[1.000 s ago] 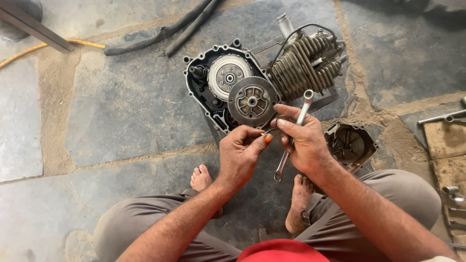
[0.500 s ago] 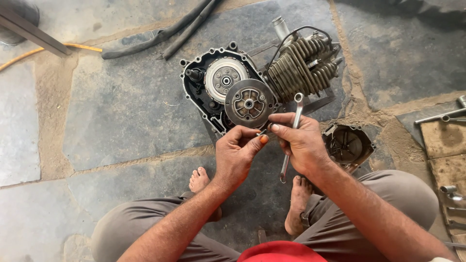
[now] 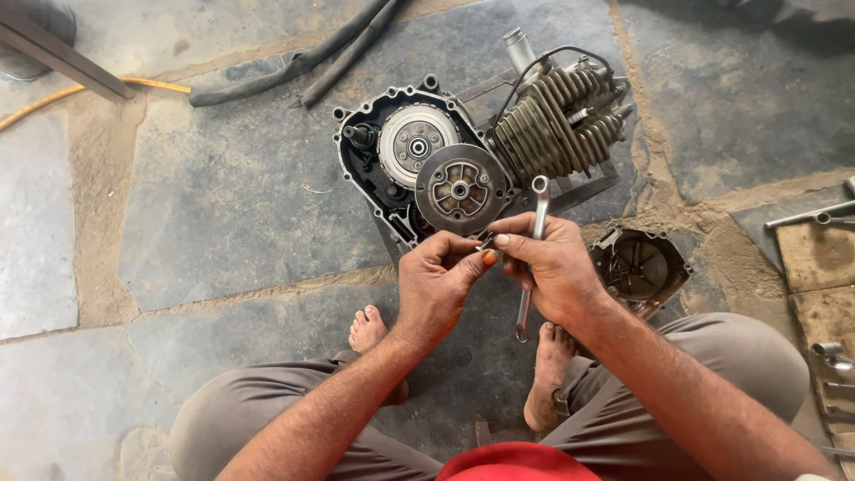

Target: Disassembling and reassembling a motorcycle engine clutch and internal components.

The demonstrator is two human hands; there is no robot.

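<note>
Squatting barefoot on the stone floor [image 3: 223,214] here, with the motorcycle engine [image 3: 472,147] lying on its side right in front of my feet. My right hand [image 3: 557,267] has its grip clenched around a combination spanner [image 3: 533,245], held roughly upright so the ring end sticks up just above my fingers and the open end hangs below my palm. My left hand [image 3: 436,285] is pinching a small metal part [image 3: 485,240] between thumb and fingertips, and the right thumb and forefinger meet it at the same spot, so both hands are touching it; it's too tiny to say exactly what it is. Both hands sit just below the clutch assembly [image 3: 460,189], which is exposed in the open crankcase beside a second round clutch drum [image 3: 417,145]. The finned cylinder [image 3: 557,120] points up and to the right. The removed engine cover [image 3: 639,267] lies open side up just right of my right wrist. Black rubber hoses [image 3: 303,62] lie on the floor well beyond the engine, and a few sockets and tools [image 3: 828,356] sit at the far right edge.
</note>
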